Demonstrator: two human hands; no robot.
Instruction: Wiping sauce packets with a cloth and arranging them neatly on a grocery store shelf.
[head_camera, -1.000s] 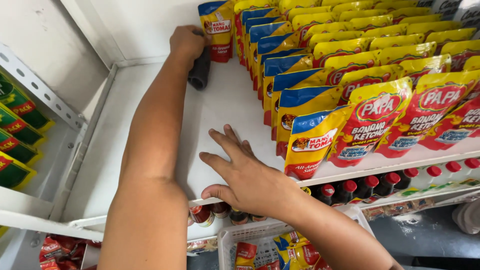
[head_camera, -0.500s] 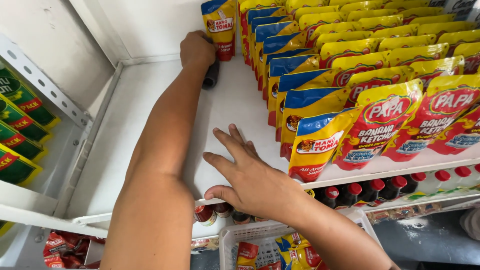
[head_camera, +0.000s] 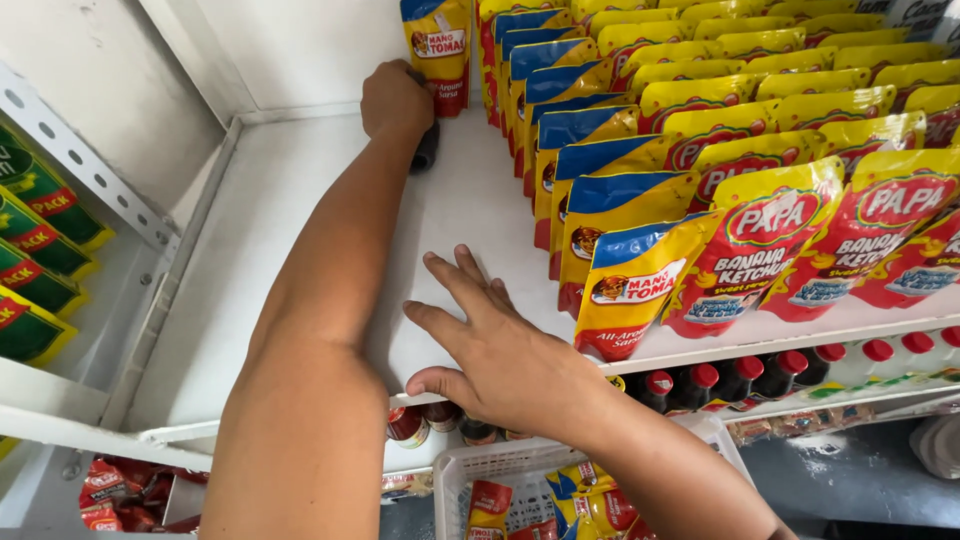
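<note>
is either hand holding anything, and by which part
The left hand grips a small dark cylindrical object by its upper end at the back of the white shelf. The right hand holds nothing, lying flat on the shelf's front edge.

white metal shelf (head_camera: 300, 200), white wall (head_camera: 300, 40)

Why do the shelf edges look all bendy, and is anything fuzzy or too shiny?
Head view: the wide lens bows the white shelf towards the picture's edges; light is bright and even, with soft shadow under the left arm; slight glare on the sauce pouches; the right hand looks sharp.
</note>
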